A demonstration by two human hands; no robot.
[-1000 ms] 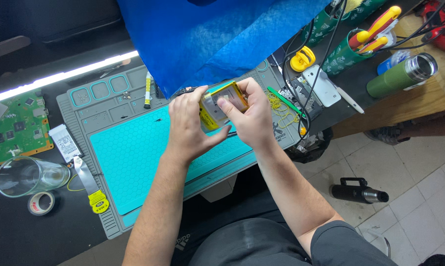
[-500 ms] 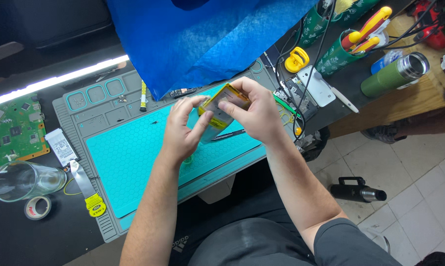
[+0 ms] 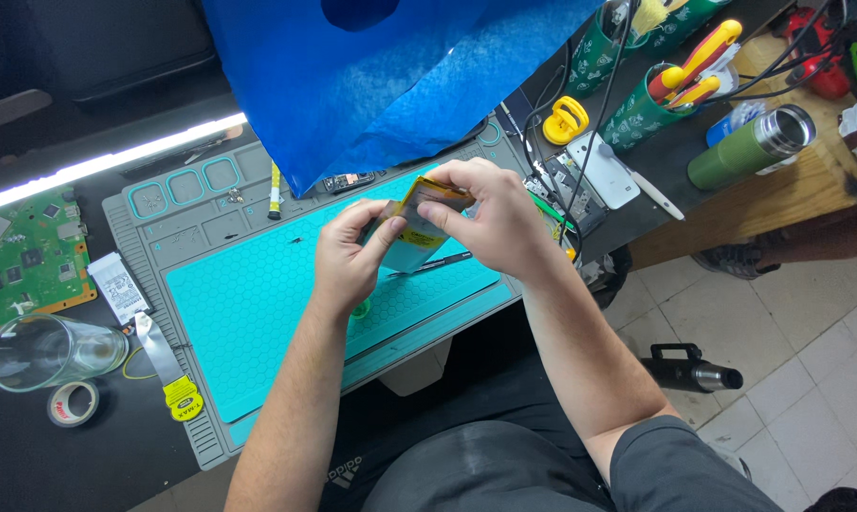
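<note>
Both hands meet above the turquoise silicone work mat with a grey border and hold one small flat rectangular part with a yellow and silver face, lifted clear of the mat and tilted. The left hand closes its fingers on the near, lower end of this part, the thumb pressing on its face. The right hand grips the upper yellow edge between thumb and bent fingers; what exactly the fingertips do there is hard to see, because the hand covers it. Just under the hands a thin dark tool lies on the mat. A big blue cloth hangs over the far side of the mat. At the left stand a clear drinking glass, a small roll of tape and a green circuit board, all well apart from the hands.
</note>
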